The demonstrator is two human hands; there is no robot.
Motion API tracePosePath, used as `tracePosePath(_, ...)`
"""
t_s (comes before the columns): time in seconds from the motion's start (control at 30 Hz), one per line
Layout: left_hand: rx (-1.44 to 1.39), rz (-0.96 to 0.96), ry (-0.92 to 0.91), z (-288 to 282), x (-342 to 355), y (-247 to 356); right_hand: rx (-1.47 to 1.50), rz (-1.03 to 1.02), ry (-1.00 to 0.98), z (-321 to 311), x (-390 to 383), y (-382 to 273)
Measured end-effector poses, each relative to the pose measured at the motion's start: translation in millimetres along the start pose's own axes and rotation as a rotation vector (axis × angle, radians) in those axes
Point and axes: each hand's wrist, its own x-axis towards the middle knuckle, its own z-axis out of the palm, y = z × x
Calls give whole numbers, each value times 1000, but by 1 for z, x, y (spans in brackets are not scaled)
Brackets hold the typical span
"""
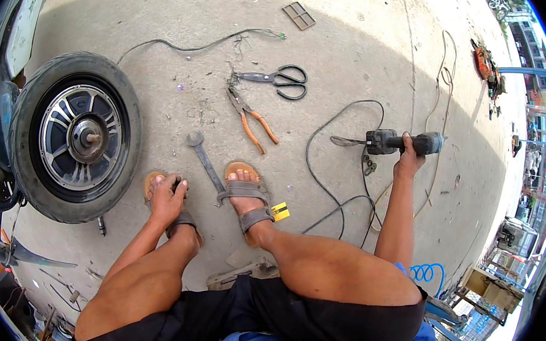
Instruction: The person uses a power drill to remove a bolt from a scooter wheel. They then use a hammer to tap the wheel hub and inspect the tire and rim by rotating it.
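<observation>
My right hand (409, 156) is wrapped round the handle of a black cordless power driver (428, 143), held out to the right over the floor. In front of my left sandal, my left hand (168, 200) has its fingers curled together; whatever they hold, if anything, is hidden. To its left stands a scooter wheel (82, 136) with a black tyre and a hub with a bare axle. Between my feet lies an open-end wrench (206, 164). Orange-handled pliers (251, 119) and black-handled scissors (275, 79) rest farther off.
A scooter body (8, 92) rises at the left edge. Dark cable (314, 151) loops beside my right foot, and another cable (193, 48) stretches beyond the wheel. A yellow card (280, 211) touches my right sandal. A small grid-like frame (299, 15) lies far ahead.
</observation>
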Motion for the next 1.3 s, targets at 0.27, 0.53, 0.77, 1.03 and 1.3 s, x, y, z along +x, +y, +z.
tracePosePath(0.27, 46, 40, -25, -3, -5, -6, -69, -37, 198, -27, 31, 40)
tracePosePath(0.53, 542, 262, 174, 4, -13, 26, -194, 21, 119, -38, 40, 51)
tracePosePath(0.77, 331, 318, 151, 3, -12, 5, -151, 82, 117, -39, 18, 30)
tracePosePath(1.03, 264, 320, 223, -6, -17, -15, -461, 173, 190, -35, -21, 32)
tracePosePath(1.3, -103, -26, 320, -20, -4, 6, -544, 233, -165, 27, -92, 34)
